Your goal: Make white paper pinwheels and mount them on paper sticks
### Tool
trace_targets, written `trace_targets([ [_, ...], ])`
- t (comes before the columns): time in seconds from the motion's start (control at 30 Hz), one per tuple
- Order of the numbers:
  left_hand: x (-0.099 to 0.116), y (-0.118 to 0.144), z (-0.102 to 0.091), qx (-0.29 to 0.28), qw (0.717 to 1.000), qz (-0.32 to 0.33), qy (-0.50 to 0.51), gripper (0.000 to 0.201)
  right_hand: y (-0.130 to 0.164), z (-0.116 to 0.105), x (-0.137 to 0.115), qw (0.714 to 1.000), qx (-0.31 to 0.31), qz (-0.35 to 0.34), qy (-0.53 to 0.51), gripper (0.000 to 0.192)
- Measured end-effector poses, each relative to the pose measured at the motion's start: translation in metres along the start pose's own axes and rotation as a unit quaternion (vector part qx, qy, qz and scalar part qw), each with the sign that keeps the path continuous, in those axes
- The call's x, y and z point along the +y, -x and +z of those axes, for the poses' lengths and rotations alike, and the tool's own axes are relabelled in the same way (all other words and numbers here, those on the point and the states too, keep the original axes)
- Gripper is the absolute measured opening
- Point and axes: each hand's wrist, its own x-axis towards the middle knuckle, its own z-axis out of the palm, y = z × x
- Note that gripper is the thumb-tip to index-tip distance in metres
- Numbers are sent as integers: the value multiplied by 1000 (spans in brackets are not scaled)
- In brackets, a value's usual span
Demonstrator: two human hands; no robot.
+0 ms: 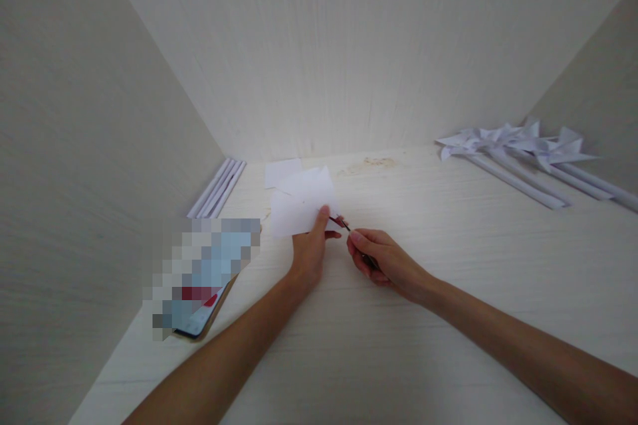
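My left hand (310, 247) pinches the lower right edge of a white sheet of paper (299, 202), holding it just above the pale wooden desk (448, 265). My right hand (381, 259) grips small scissors (343, 224). Their reddish blades meet the paper's edge right beside my left thumb. Most of the scissors are hidden inside my fingers.
Another white paper piece (282, 171) lies behind the held sheet. Rolled white paper sticks (219, 187) lie along the left wall. Several finished white paper pinwheels (518, 146) on sticks lie at the back right. A phone (204, 305), partly blurred, rests at the front left.
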Motion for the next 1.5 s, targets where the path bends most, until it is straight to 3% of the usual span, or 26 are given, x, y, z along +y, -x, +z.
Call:
trace_targets([
  [0.43, 1, -2, -1, 18, 999, 20, 18, 18, 1, 0, 1, 1000, -5, -23, -2, 32],
  [0.63, -2, 0, -1, 4, 1000, 20, -17, 19, 0, 4, 7, 986, 130, -107, -9, 26],
  [0.73, -5, 4, -1, -44, 996, 20, -78, 22, -1, 4, 8, 984, 144, -101, -18, 28],
  [0.83, -5, 3, -1, -68, 995, 17, -72, 22, -1, 3, 7, 984, 150, -99, -11, 35],
  [1.0, 1, -10, -5, 16, 999, 1, 41, 24, 1, 3, 6, 978, 160, -93, -93, 25],
  [1.07, 3, -13, -7, 22, 997, -11, 66, 24, 2, 3, 5, 971, 177, -95, -127, 22],
  [1.3, 4, -12, -10, -60, 995, -30, 72, 13, -3, -4, 0, 935, 232, -140, -229, 20],
  [1.5, 3, -5, -6, -137, 987, -70, 46, 13, -7, -12, -2, 926, 225, -159, -257, 20],
])
